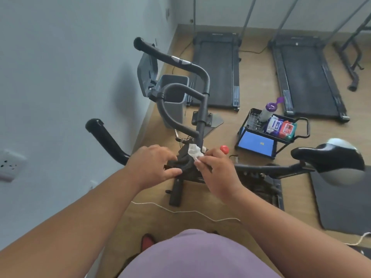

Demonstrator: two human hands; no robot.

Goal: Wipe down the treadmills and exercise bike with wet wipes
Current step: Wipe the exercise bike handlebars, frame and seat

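Both hands worked low on the exercise bike (197,117): the left hand (154,165) steadied its frame, fingers spread, while the right hand (215,169) pinched the wet wipe (194,151) against it. Next, probably, scrubbing toward the handlebars.

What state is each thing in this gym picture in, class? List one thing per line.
Left hand: fingers spread, resting on the bike frame.
Right hand: pinching the wet wipe.
Wet wipe: crumpled, pressed against the exercise bike.
Bin: lid up.
Wipes canister: purple cap flipped open.
Treadmills: lying flat, unoccupied.
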